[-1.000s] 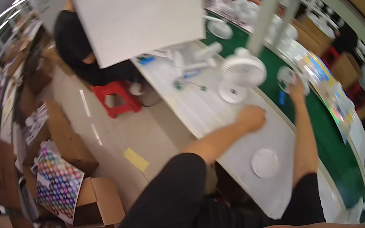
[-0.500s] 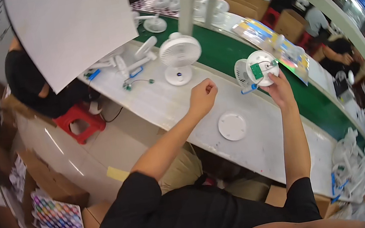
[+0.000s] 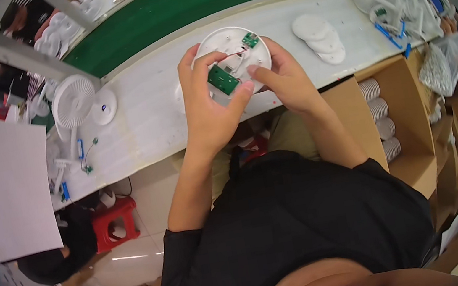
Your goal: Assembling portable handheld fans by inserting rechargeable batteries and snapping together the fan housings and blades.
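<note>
Round white base (image 3: 234, 52) between both hands; stacked discs (image 3: 320, 38), fan (image 3: 73, 102) nearby.

You held a round white fan base (image 3: 233, 58) open side up, tilted toward you above the white desk (image 3: 141, 121). Inside it sat a green circuit board (image 3: 223, 79) near the middle, a smaller green board (image 3: 250, 39) by the far rim, and a thin red wire (image 3: 230, 56) running between them.

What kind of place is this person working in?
Most likely a small factory assembly line for fans. Both hands hold a round white base with green circuit boards showing; a finished white fan stands on the long white bench, and a stack of white discs lies nearby.
</note>
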The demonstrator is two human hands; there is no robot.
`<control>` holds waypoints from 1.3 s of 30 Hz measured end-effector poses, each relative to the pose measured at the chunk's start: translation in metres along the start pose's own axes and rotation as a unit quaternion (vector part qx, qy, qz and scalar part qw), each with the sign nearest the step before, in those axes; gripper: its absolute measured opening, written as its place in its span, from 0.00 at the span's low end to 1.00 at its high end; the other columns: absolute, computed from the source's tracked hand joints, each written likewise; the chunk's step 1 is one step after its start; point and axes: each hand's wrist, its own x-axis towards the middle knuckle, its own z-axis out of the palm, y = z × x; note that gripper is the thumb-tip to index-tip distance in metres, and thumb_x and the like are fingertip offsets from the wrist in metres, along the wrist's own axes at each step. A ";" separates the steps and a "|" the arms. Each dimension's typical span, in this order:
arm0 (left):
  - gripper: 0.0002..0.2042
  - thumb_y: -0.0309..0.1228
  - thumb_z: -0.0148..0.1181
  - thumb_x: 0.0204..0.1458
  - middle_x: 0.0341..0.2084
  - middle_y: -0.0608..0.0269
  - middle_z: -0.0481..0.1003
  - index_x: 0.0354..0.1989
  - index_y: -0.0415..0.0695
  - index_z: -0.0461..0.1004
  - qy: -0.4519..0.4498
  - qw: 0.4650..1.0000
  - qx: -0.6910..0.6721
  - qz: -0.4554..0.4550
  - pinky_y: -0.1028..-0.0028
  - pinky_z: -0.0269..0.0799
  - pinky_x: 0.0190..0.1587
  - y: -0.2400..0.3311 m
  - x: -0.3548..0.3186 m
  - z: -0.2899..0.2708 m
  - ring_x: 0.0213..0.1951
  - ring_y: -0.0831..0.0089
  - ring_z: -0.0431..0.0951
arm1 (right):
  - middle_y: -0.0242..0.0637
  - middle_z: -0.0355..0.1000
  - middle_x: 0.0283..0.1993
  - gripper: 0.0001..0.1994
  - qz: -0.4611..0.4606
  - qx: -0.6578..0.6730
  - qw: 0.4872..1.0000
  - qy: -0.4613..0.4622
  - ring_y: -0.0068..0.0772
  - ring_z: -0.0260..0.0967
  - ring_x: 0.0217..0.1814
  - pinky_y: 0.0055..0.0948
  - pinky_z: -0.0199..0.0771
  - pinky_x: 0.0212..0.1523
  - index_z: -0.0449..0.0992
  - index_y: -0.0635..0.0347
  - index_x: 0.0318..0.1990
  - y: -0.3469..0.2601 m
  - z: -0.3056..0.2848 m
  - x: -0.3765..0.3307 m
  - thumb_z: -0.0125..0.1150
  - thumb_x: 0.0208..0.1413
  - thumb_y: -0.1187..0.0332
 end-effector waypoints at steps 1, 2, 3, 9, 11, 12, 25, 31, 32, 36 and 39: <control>0.20 0.29 0.63 0.45 0.60 0.47 0.59 0.48 0.40 0.69 0.010 1.000 0.021 0.001 0.64 0.64 0.55 0.002 0.002 0.008 0.53 0.52 0.68 | 0.40 0.71 0.48 0.21 -0.007 -0.002 1.000 -0.006 0.25 0.67 0.42 0.20 0.71 0.39 0.68 0.65 0.58 -0.001 -0.005 -0.001 0.52 0.54 0.78; 0.18 0.28 0.62 0.46 0.59 0.47 0.61 0.47 0.40 0.70 0.022 0.999 0.041 0.002 0.64 0.64 0.54 0.003 0.004 0.015 0.52 0.53 0.68 | 0.40 0.71 0.48 0.21 -0.013 -0.005 1.000 -0.014 0.25 0.67 0.43 0.20 0.71 0.39 0.68 0.65 0.57 -0.003 -0.010 0.000 0.53 0.54 0.78; 0.16 0.28 0.62 0.46 0.58 0.46 0.62 0.45 0.40 0.70 0.035 0.997 0.062 0.003 0.64 0.65 0.54 0.004 0.005 0.021 0.52 0.53 0.69 | 0.40 0.70 0.48 0.20 -0.020 -0.008 1.000 -0.023 0.26 0.67 0.43 0.21 0.72 0.39 0.69 0.64 0.57 -0.004 -0.015 0.000 0.53 0.54 0.78; 0.07 0.24 0.57 0.49 0.50 0.46 0.72 0.37 0.39 0.72 0.150 0.989 -0.006 -0.002 0.67 0.69 0.49 -0.012 0.008 0.022 0.45 0.59 0.74 | 0.39 0.69 0.49 0.21 -0.057 -0.310 0.949 0.003 0.29 0.68 0.45 0.21 0.69 0.41 0.71 0.62 0.56 -0.019 -0.014 -0.006 0.56 0.52 0.77; 0.07 0.23 0.57 0.49 0.48 0.46 0.74 0.37 0.39 0.71 0.156 0.988 -0.014 -0.009 0.68 0.69 0.48 -0.011 0.011 0.019 0.44 0.60 0.74 | 0.39 0.69 0.48 0.19 -0.134 -0.350 0.927 0.021 0.30 0.68 0.45 0.21 0.69 0.40 0.72 0.62 0.54 -0.021 -0.004 0.001 0.58 0.51 0.77; 0.06 0.23 0.56 0.49 0.46 0.47 0.75 0.36 0.38 0.71 0.162 0.987 -0.022 -0.014 0.69 0.70 0.46 -0.009 0.012 0.019 0.42 0.62 0.75 | 0.40 0.69 0.48 0.18 -0.211 -0.385 0.897 0.041 0.31 0.68 0.45 0.22 0.69 0.40 0.74 0.62 0.51 -0.021 0.002 0.007 0.59 0.51 0.77; 0.04 0.19 0.55 0.52 0.34 0.59 0.75 0.36 0.39 0.70 0.171 0.967 -0.166 -0.092 0.83 0.67 0.30 -0.016 0.013 0.000 0.28 0.80 0.71 | 0.37 0.69 0.45 0.05 -0.207 -0.445 0.867 0.084 0.30 0.67 0.38 0.23 0.68 0.34 0.82 0.61 0.31 -0.017 0.044 0.038 0.64 0.45 0.77; 0.05 0.18 0.55 0.52 0.31 0.62 0.72 0.36 0.39 0.72 0.078 0.983 -0.154 -0.067 0.86 0.61 0.24 -0.025 0.022 -0.023 0.23 0.83 0.67 | 0.35 0.69 0.42 0.05 -0.272 -0.404 0.872 -0.036 0.27 0.65 0.34 0.23 0.67 0.33 0.82 0.62 0.31 -0.015 0.027 0.059 0.63 0.45 0.78; 0.05 0.18 0.55 0.53 0.31 0.62 0.72 0.36 0.39 0.72 0.049 0.986 -0.144 -0.067 0.86 0.61 0.24 -0.026 0.024 -0.026 0.23 0.83 0.66 | 0.34 0.69 0.41 0.06 -0.288 -0.408 0.864 -0.064 0.26 0.64 0.33 0.23 0.66 0.32 0.82 0.62 0.32 -0.016 0.023 0.064 0.62 0.45 0.77; 0.05 0.18 0.55 0.53 0.32 0.62 0.72 0.37 0.39 0.72 0.000 0.989 -0.128 -0.072 0.86 0.62 0.24 -0.027 0.030 -0.029 0.23 0.83 0.67 | 0.33 0.69 0.38 0.07 -0.322 -0.406 0.852 -0.076 0.24 0.64 0.33 0.23 0.66 0.32 0.81 0.62 0.34 -0.028 0.009 0.074 0.61 0.47 0.77; 0.04 0.19 0.54 0.54 0.33 0.61 0.72 0.37 0.38 0.72 0.040 0.985 -0.137 -0.095 0.85 0.66 0.25 -0.025 0.035 -0.026 0.24 0.82 0.68 | 0.32 0.70 0.37 0.07 -0.335 -0.374 0.864 0.040 0.22 0.64 0.32 0.21 0.65 0.31 0.79 0.62 0.37 -0.039 -0.006 0.071 0.58 0.49 0.76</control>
